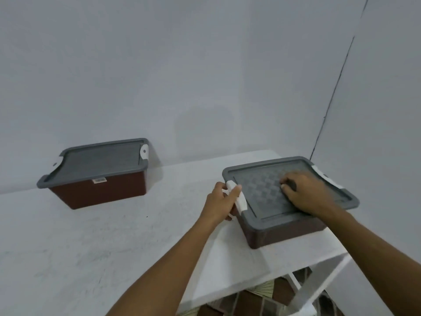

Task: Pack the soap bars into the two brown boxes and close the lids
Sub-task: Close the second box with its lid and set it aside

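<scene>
Two brown boxes with grey lids stand on a white table. The left box (pixel 100 190) sits against the wall, its grey lid (pixel 98 160) on, with a white latch (pixel 144 152) at its right end. The right box (pixel 284 231) is near the table's front right corner. My right hand (pixel 305 192) lies flat on its grey patterned lid (pixel 262 190), fingers spread. My left hand (pixel 221 201) grips the white latch (pixel 238 198) at the lid's left edge. A second white latch (pixel 325 176) shows on the far right. No soap bars are visible.
The white table (pixel 91 236) meets a pale wall at the back and a corner at the right. Its front edge (pixel 262 283) drops off below the right box, with a white table leg (pixel 303 290) and patterned floor beneath.
</scene>
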Tool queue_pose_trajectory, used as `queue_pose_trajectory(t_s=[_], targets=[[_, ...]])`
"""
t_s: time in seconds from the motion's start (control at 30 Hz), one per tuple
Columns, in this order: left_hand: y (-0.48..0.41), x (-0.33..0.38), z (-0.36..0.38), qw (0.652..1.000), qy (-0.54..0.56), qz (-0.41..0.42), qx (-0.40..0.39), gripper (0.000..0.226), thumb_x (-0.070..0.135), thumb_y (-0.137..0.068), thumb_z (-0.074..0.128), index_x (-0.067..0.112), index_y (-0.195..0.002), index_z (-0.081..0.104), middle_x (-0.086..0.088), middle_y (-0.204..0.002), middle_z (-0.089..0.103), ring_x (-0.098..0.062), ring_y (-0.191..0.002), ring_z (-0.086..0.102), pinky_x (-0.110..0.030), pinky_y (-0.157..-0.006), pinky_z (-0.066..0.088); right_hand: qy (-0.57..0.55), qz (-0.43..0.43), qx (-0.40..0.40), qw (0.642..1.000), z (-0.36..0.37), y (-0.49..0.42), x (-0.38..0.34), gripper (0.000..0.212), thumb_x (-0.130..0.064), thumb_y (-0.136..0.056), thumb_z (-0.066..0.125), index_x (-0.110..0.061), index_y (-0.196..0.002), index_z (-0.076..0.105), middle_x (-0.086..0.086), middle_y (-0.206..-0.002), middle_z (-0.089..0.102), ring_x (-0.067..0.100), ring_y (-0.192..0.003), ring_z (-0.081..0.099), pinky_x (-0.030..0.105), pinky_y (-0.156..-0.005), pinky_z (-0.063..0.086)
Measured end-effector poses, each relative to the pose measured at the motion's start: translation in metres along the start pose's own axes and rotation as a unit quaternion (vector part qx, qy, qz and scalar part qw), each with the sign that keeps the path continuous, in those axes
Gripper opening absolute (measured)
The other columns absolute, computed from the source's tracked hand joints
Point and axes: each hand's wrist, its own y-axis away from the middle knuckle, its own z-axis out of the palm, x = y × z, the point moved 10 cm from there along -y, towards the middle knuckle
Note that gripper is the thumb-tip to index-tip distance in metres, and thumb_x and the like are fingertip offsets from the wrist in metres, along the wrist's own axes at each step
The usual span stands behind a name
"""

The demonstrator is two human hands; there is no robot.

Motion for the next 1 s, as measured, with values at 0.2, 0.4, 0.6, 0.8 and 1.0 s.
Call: queue_pose_trajectory(t_s=[0.2,0.4,0.6,0.8,1.0], targets=[[0.005,-0.006,0.014,0.983,0.159,-0.059,0.077,0.042,0.024,-0.083,0.075,0.018,-0.116,0.051,-0.004,-0.111,0.063,-0.023,-0.093,0.067,-0.046,-0.078,0.06,0.067,0.075,-0.004,0.995,-0.015,0.017,0.046,0.026,-0.043,-0.091,0.053,-0.033,-0.112,0.062,-0.003,-0.132,0.054,0.023,-0.126,0.04,0.052,-0.104,0.027],[0.009,-0.014,-0.03,0.979,0.131,-0.045,0.149,0.056,0.023,-0.081,0.073,0.016,-0.13,0.047,-0.007,-0.109,0.064,-0.021,-0.093,0.065,-0.04,-0.084,0.057,0.028,0.044,-0.078,0.996,0.003,0.019,0.044,0.063,-0.077,-0.081,0.039,-0.036,-0.126,0.055,0.002,-0.142,0.048,0.033,-0.128,0.04,0.053,-0.105,0.035],[0.022,-0.036,-0.139,0.966,0.097,-0.059,0.232,0.05,0.025,-0.081,0.075,0.015,-0.123,0.048,-0.01,-0.099,0.063,-0.019,-0.086,0.061,-0.037,-0.08,0.053,-0.053,-0.111,-0.236,0.964,0.049,0.028,-0.033,0.109,-0.099,-0.044,0.043,-0.053,-0.142,0.031,-0.01,-0.161,0.008,0.024,-0.147,-0.001,0.05,-0.118,0.013],[0.041,-0.005,-0.165,0.96,-0.212,0.066,0.171,0.063,0.062,-0.083,0.059,0.026,-0.134,0.048,0.003,-0.137,0.045,-0.017,-0.125,0.041,-0.037,-0.102,0.039,0.001,-0.156,-0.188,0.97,0.071,0.002,-0.069,0.101,-0.101,-0.051,0.025,-0.059,-0.143,0.022,-0.013,-0.162,0.0,0.021,-0.149,-0.006,0.05,-0.117,0.018],[0.04,-0.003,-0.142,0.861,-0.468,0.161,0.117,0.086,0.086,-0.076,0.016,0.036,-0.139,0.044,0.011,-0.151,0.035,-0.021,-0.144,0.018,-0.045,-0.116,0.014,0.08,-0.18,-0.144,0.97,0.075,-0.036,-0.085,0.104,-0.1,-0.052,-0.005,-0.058,-0.145,0.012,-0.008,-0.163,0.005,0.024,-0.15,0.004,0.048,-0.118,0.017]])
